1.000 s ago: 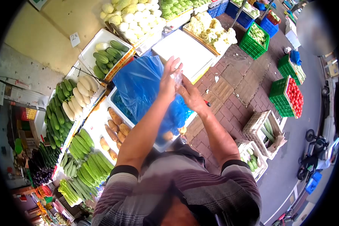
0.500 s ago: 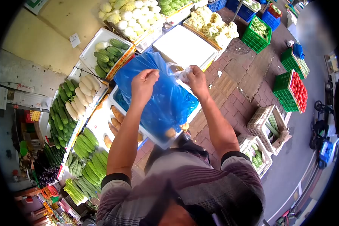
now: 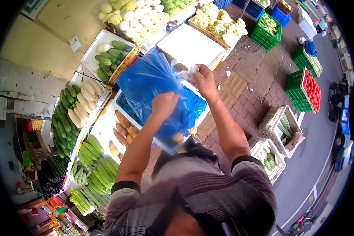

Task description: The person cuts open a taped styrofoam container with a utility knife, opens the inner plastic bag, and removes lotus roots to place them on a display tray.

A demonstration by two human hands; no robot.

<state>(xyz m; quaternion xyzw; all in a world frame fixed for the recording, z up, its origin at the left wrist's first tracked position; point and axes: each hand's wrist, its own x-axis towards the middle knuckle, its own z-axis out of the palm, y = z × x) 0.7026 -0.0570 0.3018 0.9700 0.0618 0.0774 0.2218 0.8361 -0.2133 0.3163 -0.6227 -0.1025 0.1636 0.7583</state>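
Note:
A large translucent blue plastic bag [image 3: 143, 76] spreads over a white foam box [image 3: 203, 117] in front of my body. My left hand [image 3: 165, 104] is closed, its curled fingers against the bag's upper middle. Pinched in my right hand [image 3: 205, 82] is a crumpled piece of clear plastic [image 3: 186, 73], just right of the blue bag's upper edge. More blue plastic lining [image 3: 196, 103] shows inside the box. Brownish round produce [image 3: 178, 137] sits at the box's near end, partly behind the bag.
To the left lie brown-skinned roots [image 3: 123, 120], pale gourds [image 3: 89, 92], cucumbers [image 3: 63, 120] and long green gourds [image 3: 104, 177]. A white lid [image 3: 191, 46] and cauliflower [image 3: 220, 21] are ahead. Crates of tomatoes [image 3: 310, 88] and greens [image 3: 269, 25] stand on the brick pavement [image 3: 240, 94] to the right.
My left hand has moved down and to the right over the blue bag, which has folded and shifted. My right hand stays nearly in place, still pinching the clear plastic.

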